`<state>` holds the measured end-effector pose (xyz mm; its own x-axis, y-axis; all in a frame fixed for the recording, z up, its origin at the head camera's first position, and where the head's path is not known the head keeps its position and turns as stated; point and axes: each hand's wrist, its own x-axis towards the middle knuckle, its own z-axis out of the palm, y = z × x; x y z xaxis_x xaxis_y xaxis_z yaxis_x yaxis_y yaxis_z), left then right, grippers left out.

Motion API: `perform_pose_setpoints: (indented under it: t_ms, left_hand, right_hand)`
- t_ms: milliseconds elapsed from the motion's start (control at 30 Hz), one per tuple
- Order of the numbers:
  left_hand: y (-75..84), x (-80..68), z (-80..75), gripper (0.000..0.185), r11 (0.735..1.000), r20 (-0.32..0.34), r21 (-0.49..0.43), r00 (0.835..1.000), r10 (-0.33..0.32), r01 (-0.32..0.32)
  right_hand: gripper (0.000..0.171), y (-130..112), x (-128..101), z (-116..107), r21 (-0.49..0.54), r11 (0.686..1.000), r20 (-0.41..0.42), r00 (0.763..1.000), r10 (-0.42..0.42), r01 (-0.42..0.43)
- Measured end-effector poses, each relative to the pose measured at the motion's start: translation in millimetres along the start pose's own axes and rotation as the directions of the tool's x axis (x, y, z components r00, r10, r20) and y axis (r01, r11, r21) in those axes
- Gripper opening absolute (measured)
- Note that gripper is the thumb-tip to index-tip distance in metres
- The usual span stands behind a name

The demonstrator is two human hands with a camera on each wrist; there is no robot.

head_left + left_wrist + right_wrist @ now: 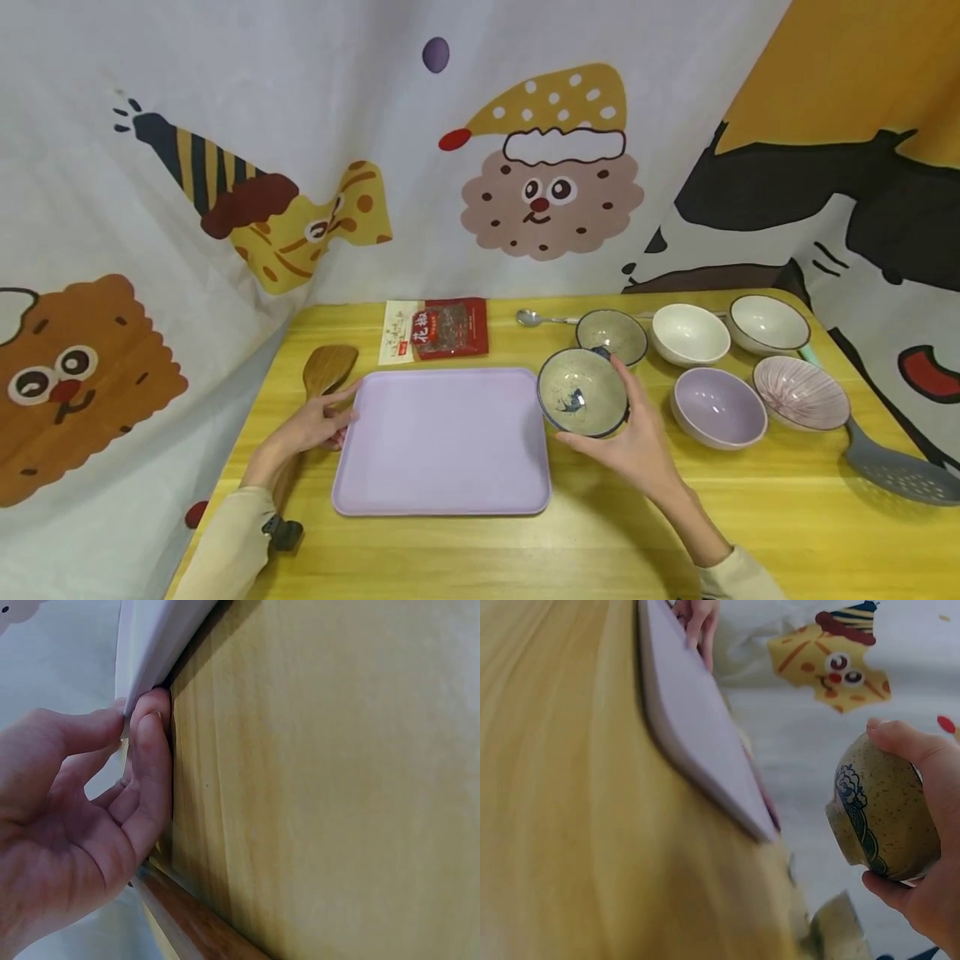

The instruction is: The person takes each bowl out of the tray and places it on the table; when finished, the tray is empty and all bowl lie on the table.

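A lilac tray [442, 442] lies flat on the yellow table [585, 533]. My left hand [318, 421] touches the tray's left edge, thumb and fingertips [150, 742] pinching the rim [150, 645]. My right hand [633, 437] grips a speckled beige bowl [582, 392] with blue painting, tilted and lifted just off the tray's right edge. The right wrist view shows the bowl [881, 810] between thumb and fingers, with the tray [697, 727] beyond.
A wooden spatula [315, 392] lies under my left hand. A red spice packet [438, 329] sits behind the tray. To the right stand another speckled bowl [611, 336], two white bowls [690, 333], a purple bowl [717, 407], a pink ribbed bowl [801, 392], a spoon [536, 318] and a grey slotted spatula [896, 471]. Cartoon cloth walls surround the table.
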<state>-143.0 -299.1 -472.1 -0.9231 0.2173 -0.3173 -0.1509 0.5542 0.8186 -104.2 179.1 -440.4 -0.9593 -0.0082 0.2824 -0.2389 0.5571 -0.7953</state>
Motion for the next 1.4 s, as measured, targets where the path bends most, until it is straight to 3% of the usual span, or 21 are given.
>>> perform_pose_setpoints:
  t_ms: [367,800,1400]
  left_hand:
    - [-3.3,-8.1,0.7,0.063,1.000,-0.008,0.009,1.000,0.000,0.000]
    - [-1.3,-12.4,-1.2,0.064,1.000,0.009,0.025,1.000,0.011,-0.012]
    - [0.8,-9.6,-0.1,0.062,0.998,-0.005,0.060,1.000,0.013,-0.013]
  right_hand:
    - [0.124,33,-17,-9,-0.082,0.995,-0.053,0.997,0.059,-0.063]
    - [0.124,52,-23,-14,-0.117,0.987,-0.063,0.993,0.101,-0.108]
    - [0.125,50,-25,-16,-0.148,0.981,-0.032,0.992,0.119,-0.123]
